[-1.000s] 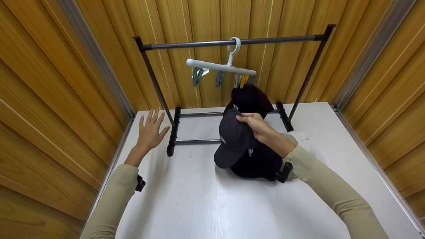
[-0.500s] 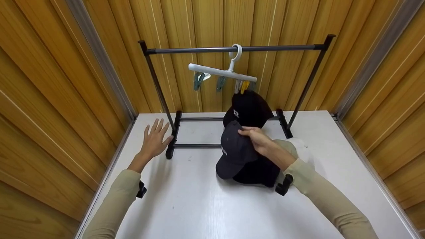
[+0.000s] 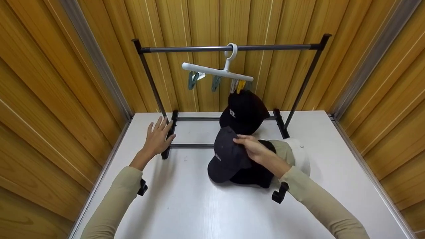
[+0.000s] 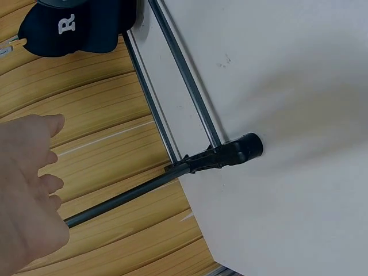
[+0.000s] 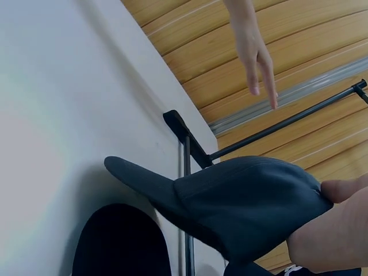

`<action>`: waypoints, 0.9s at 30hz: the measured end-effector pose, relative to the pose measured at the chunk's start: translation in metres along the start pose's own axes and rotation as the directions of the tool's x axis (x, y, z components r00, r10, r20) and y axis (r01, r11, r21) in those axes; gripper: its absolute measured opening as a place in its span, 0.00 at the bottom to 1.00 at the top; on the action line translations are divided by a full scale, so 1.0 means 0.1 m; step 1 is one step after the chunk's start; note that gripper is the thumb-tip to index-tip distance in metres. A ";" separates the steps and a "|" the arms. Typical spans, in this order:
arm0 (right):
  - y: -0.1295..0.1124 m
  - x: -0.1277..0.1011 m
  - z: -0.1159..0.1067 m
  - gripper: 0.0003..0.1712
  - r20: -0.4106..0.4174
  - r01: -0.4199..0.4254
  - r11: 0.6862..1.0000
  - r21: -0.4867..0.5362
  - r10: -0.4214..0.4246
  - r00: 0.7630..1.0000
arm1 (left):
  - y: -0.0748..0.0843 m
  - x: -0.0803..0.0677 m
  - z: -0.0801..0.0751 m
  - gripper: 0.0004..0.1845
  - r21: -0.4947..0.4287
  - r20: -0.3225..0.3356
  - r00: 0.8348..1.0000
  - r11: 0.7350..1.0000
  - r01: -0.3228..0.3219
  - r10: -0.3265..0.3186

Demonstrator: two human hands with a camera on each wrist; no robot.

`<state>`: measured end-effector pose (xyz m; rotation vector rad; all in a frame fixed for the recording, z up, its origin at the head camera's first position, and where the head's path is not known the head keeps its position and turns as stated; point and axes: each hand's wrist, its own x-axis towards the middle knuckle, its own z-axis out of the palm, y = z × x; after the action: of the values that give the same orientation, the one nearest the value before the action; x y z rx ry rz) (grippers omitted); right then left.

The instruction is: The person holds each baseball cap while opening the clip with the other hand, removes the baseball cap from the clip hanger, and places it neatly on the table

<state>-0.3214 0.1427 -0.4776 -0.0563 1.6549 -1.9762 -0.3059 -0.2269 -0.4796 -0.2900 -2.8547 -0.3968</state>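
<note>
One hand did the holding: the right hand (image 3: 254, 149) pinched the crown of the navy cap (image 3: 225, 156), lifted just above a black cap (image 3: 254, 172) on the white table (image 3: 199, 205), brim pointing toward the person. Up and behind it hung the clip hanger (image 3: 215, 71), bearing another black cap (image 3: 244, 111). Well to the left, the left hand (image 3: 156, 139) hovered open-fingered by the rack's foot (image 3: 167, 141).

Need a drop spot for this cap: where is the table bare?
Bare white table runs in front of the cap pile, between both sleeves. Crowded: right hand holding the navy cap, the rack behind.
</note>
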 end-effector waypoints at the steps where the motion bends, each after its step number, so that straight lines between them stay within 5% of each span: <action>1: 0.01 0.00 0.00 0.28 -0.006 -0.002 1.000 -0.009 0.002 1.000 | 0.00 0.00 0.00 0.33 0.000 0.000 1.000 1.000 0.000 0.000; 5: 0.00 -0.01 -0.04 0.27 0.001 0.004 0.999 -0.034 -0.004 1.000 | 0.01 0.03 0.01 0.32 -0.001 -0.022 1.000 1.000 -0.006 0.006; 11: 0.01 -0.06 -0.16 0.26 0.021 -0.024 0.987 -0.158 0.027 0.999 | 0.03 0.05 0.05 0.33 0.000 0.030 1.000 1.000 0.004 -0.004; 18: 0.04 -0.10 -0.30 0.22 -0.086 -0.025 0.889 -0.456 -0.016 0.996 | 0.01 0.10 0.10 0.32 0.004 0.036 0.998 0.999 -0.052 0.052; 27: 0.05 -0.09 -0.34 0.26 -0.086 -0.039 0.857 -0.514 -0.007 0.996 | -0.09 0.02 0.06 0.32 0.002 0.039 0.999 1.000 -0.023 0.023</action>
<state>-0.3246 0.1771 -0.4880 -0.1593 2.1937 -1.4828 -0.3111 -0.2338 -0.4869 -0.3334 -2.8866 -0.3878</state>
